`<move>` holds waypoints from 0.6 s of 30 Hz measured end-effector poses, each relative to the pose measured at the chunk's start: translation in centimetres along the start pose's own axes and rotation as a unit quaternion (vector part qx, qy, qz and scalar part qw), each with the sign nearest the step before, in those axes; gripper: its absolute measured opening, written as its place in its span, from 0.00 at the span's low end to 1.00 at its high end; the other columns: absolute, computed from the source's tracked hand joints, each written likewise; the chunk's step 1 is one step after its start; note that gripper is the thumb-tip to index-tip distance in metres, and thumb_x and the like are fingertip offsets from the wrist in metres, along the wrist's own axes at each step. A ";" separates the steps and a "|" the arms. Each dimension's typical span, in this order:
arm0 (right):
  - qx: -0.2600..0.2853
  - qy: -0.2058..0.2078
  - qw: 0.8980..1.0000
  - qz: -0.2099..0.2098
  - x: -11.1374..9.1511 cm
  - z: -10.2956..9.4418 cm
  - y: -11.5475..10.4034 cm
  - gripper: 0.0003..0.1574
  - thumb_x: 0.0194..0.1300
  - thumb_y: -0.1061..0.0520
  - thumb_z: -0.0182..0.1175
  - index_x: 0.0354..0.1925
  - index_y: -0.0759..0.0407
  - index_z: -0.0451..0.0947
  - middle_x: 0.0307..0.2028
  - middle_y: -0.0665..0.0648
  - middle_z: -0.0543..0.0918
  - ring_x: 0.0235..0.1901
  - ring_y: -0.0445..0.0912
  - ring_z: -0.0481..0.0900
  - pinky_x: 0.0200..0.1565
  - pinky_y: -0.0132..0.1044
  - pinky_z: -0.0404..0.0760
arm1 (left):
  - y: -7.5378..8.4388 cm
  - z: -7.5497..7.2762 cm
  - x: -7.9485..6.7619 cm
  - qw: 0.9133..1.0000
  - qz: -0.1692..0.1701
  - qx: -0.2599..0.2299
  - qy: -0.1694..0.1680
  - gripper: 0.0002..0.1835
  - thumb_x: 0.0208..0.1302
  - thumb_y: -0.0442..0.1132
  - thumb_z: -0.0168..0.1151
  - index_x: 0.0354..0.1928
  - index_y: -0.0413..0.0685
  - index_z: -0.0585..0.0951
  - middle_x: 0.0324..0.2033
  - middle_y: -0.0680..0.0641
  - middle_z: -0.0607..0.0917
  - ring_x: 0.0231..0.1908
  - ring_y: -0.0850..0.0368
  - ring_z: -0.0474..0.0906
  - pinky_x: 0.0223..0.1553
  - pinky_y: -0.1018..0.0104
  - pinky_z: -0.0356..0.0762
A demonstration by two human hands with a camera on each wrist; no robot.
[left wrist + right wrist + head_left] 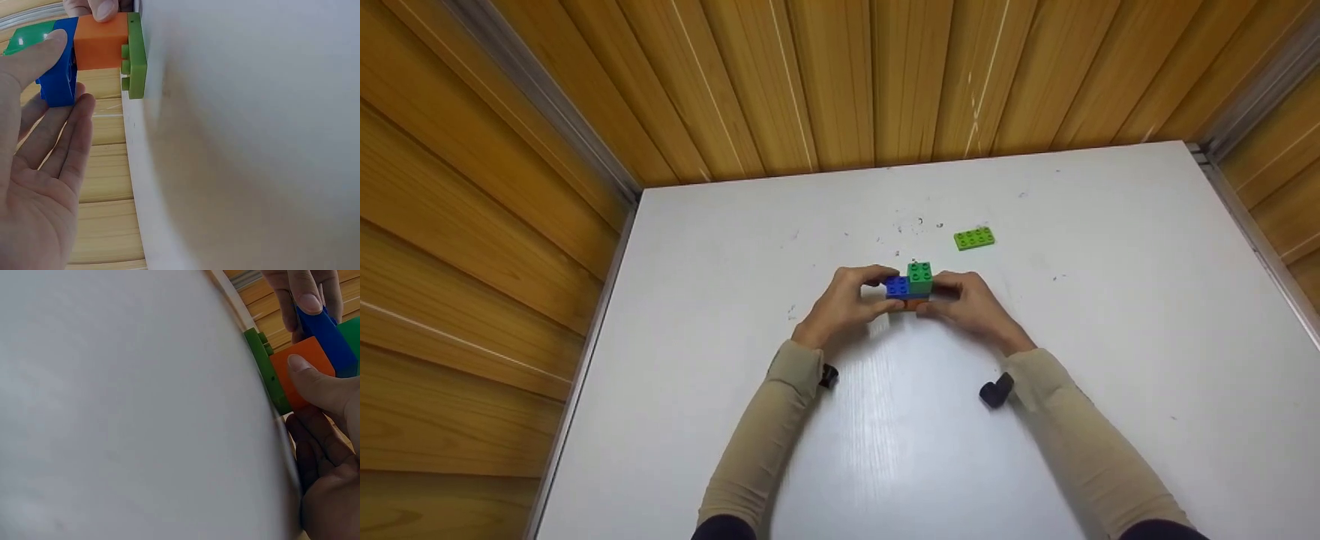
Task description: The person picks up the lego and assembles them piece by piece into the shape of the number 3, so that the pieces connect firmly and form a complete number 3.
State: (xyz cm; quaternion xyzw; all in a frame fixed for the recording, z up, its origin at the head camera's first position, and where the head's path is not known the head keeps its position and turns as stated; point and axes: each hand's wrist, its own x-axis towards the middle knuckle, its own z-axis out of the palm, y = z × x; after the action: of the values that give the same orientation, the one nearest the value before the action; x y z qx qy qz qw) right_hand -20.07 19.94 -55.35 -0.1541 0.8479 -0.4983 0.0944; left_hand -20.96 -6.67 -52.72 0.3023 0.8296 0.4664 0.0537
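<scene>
Near the table's middle, both hands hold a small stack of toy building bricks. My left hand pinches the blue brick between thumb and fingers. On the other side, my right hand grips the orange brick below it, thumb in front and fingers behind. A green brick sits on the right part of the blue brick. Under the orange brick is a thin green plate, its exposed studs showing in the left wrist view. Fingers partly hide the lower bricks in the head view.
A separate lime-green plate lies studs up on the white table, beyond the right hand. Wood-patterned walls border the table at the back and sides. Dark marks dot the tabletop.
</scene>
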 end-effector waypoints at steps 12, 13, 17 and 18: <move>0.008 -0.005 1.000 0.006 -0.2 0.2 -0.2 0.31 0.63 0.50 0.79 0.62 0.54 0.86 0.59 0.56 0.89 0.66 0.56 0.81 0.75 0.57 0.69 | -0.1 0.4 -0.7 0.999 -0.043 0.005 0.023 0.23 0.71 0.42 0.73 0.65 0.43 0.85 0.58 0.46 0.89 0.56 0.53 0.86 0.64 0.59 0.82; 0.009 -0.004 1.000 0.010 -0.2 0.2 -0.2 0.31 0.63 0.49 0.79 0.63 0.54 0.86 0.59 0.56 0.89 0.66 0.56 0.81 0.76 0.57 0.68 | 0.0 0.4 -0.7 0.999 -0.042 0.006 0.023 0.23 0.71 0.42 0.73 0.65 0.43 0.85 0.58 0.46 0.89 0.56 0.53 0.86 0.64 0.59 0.82; 0.008 0.001 1.000 0.013 -0.3 0.2 -0.2 0.32 0.63 0.49 0.79 0.63 0.54 0.86 0.60 0.56 0.88 0.67 0.57 0.80 0.76 0.58 0.67 | -0.1 0.5 -0.7 0.999 -0.033 0.010 0.024 0.22 0.72 0.43 0.72 0.64 0.44 0.85 0.58 0.46 0.90 0.57 0.54 0.86 0.63 0.60 0.82; 0.008 0.001 1.000 0.012 -0.3 0.2 -0.2 0.32 0.63 0.49 0.79 0.64 0.54 0.85 0.60 0.57 0.88 0.67 0.57 0.80 0.76 0.58 0.67 | -0.1 0.6 -0.6 0.999 -0.032 0.010 0.024 0.22 0.72 0.43 0.72 0.64 0.44 0.85 0.58 0.46 0.90 0.57 0.54 0.86 0.64 0.60 0.82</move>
State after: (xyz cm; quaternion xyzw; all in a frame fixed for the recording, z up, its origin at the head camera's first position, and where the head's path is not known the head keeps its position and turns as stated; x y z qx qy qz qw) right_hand -19.64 19.78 -55.27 -0.1429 0.8460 -0.5038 0.1005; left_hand -20.25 -6.64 -53.20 0.2649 0.8446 0.4630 0.0454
